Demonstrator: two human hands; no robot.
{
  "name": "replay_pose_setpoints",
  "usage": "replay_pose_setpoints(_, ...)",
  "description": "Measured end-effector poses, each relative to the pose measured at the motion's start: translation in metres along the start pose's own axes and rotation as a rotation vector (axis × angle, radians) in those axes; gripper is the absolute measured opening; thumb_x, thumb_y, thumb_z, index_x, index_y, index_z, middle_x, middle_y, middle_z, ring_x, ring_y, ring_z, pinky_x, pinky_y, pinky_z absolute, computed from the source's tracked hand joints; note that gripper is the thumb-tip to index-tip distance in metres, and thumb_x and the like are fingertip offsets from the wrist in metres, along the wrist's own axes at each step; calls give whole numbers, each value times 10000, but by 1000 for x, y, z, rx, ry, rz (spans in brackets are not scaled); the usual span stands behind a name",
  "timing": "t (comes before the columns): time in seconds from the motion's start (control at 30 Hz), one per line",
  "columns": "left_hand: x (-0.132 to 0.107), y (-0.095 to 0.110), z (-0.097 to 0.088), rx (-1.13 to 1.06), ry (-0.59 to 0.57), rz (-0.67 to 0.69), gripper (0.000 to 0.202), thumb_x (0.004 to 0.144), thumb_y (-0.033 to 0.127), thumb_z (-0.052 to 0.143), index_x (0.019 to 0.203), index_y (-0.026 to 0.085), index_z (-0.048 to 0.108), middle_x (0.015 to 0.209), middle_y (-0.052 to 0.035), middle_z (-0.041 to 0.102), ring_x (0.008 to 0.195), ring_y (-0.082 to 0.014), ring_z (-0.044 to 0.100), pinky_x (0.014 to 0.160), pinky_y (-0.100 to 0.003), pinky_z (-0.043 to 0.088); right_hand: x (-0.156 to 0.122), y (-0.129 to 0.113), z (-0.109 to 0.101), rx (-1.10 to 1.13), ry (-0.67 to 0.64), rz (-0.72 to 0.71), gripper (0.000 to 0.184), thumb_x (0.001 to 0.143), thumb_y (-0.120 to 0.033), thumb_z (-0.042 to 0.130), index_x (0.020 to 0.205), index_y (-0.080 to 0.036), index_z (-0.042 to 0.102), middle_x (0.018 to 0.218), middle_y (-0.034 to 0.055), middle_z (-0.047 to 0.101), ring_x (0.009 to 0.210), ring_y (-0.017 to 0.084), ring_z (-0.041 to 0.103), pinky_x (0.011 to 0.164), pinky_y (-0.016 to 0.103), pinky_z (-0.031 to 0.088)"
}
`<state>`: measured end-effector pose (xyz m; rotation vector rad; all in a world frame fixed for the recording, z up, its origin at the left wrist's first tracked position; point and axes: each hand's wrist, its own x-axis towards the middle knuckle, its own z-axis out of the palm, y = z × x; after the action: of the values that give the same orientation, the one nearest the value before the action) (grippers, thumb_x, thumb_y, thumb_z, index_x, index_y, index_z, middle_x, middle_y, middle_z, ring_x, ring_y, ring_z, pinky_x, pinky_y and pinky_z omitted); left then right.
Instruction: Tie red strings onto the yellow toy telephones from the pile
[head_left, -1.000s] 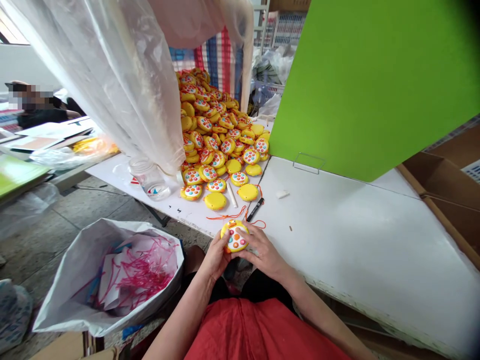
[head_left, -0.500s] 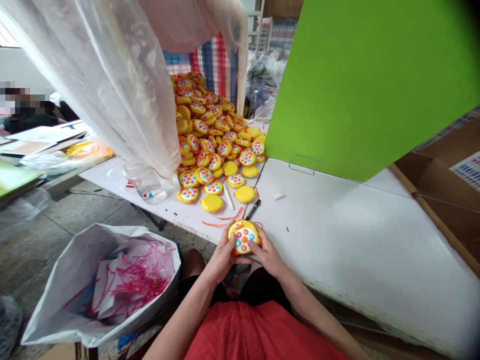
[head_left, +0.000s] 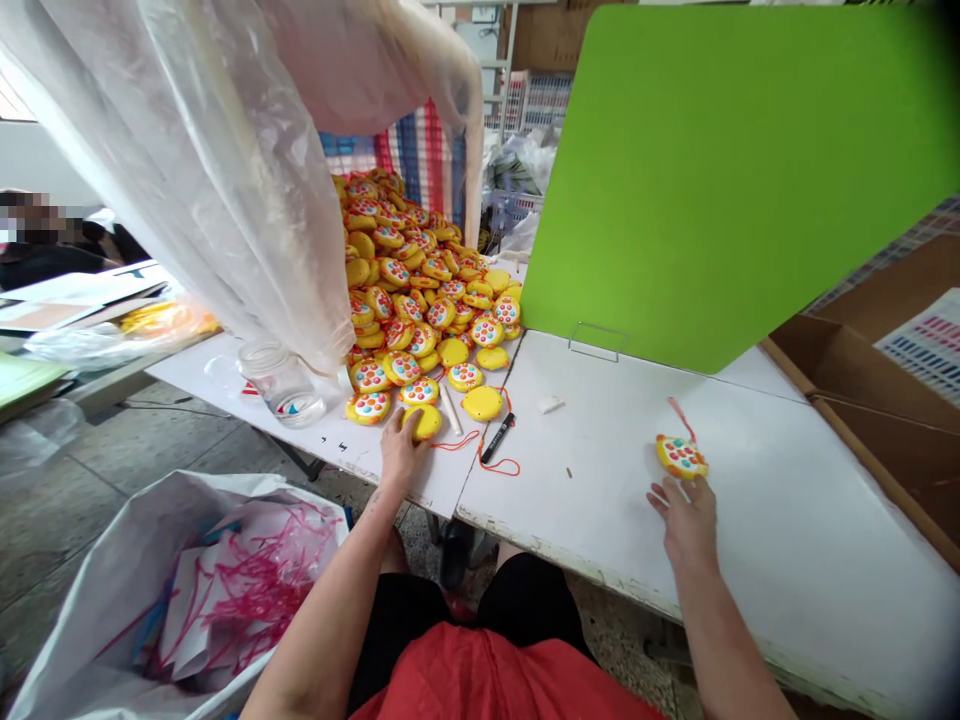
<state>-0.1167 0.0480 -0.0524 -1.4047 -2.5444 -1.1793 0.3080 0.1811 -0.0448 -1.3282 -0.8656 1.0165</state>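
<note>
As the head view is looking down on a white counter (head_left: 780, 540), the person's left hand (head_left: 400, 455) is resting at its near edge, fingers partly curled against a plain yellow disc (head_left: 424, 421), though a firm grip cannot be confirmed. A heap of yellow button toys (head_left: 420, 290) is rising behind it. The right hand (head_left: 684, 522) is lying open just below a round yellow toy with coloured buttons (head_left: 681, 457), which is trailing a red cord (head_left: 679, 418). The toy appears light, stiff and slightly slippery, best taken by its rim.
</note>
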Motion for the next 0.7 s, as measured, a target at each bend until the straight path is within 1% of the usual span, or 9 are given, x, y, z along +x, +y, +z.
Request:
replay_pose_setpoints(0.07,-3,3,-2,-63,36,17,466,737,181,622,1203,183,592,1331,-150,456,1219,-318,475,1034,-489,394,-25,2,16,-79,-78,-87,637,637,-412,718,1218,-240,519,1252,82,539,747,115,617,652,284,538)
replay_pose_setpoints(0.1,-9,7,-4,-95,55,33,461,747,193,618,1208,190,591,1324,-142,454,1220,-308,474,1035,-479,399,-40,2,26,-110,-185,-100,573,676,-432,695,1187,-214,554,1189,91,588,757,128,617,670,294,532)
replay_pose_setpoints(0.17,-25,19,-10,-134,77,91,473,769,223,617,1240,212,572,1340,-130,429,1241,-296,452,1039,-468,399,-72,2,52,-155,-482,-60,459,755,-470,636,1106,-175,619,1071,105,658,765,155,627,708,320,526)
replay_pose_setpoints(0.23,-44,30,-14,-121,72,170,494,784,229,618,1273,247,548,1375,-115,397,1260,-290,430,1048,-469,389,-101,2,79,-163,-714,-41,441,790,-489,604,1103,-180,632,1075,113,670,788,183,643,701,340,528)
replay_pose_setpoints(0.33,-64,33,-17,-48,20,214,515,780,194,617,1284,270,539,1411,-105,378,1283,-306,405,1062,-499,365,-129,4,113,-180,-917,-104,397,822,-475,569,1099,-200,644,1087,102,675,840,203,652,736,359,529)
replay_pose_setpoints(0.43,-64,17,-16,-21,-66,123,520,787,186,608,1300,225,524,1406,-136,391,1280,-313,419,1054,-493,378,-139,13,130,-240,-1002,-223,320,847,-416,537,1056,-206,660,1047,78,686,874,201,648,804,370,516)
replay_pose_setpoints(0.5,-56,5,-15,-14,-144,95,539,804,229,610,1328,181,494,1417,-171,381,1286,-319,418,1055,-482,377,-140,19,133,-293,-998,-303,281,850,-371,529,1026,-199,665,1006,73,692,894,207,645,820,369,509)
replay_pose_setpoints(0.63,-27,-4,-15,4,-273,261,615,791,396,645,1342,180,481,1459,-178,352,1342,-344,338,1073,-500,332,-141,28,129,-334,-959,-458,239,878,-309,495,1002,-190,661,996,82,679,931,207,631,822,347,497)
replay_pose_setpoints(0.7,-9,-5,-18,60,-201,265,568,812,429,612,1324,207,504,1457,-149,371,1364,-330,299,1089,-497,299,-143,29,128,-333,-960,-505,230,887,-295,486,993,-190,661,983,82,675,927,204,628,815,335,494)
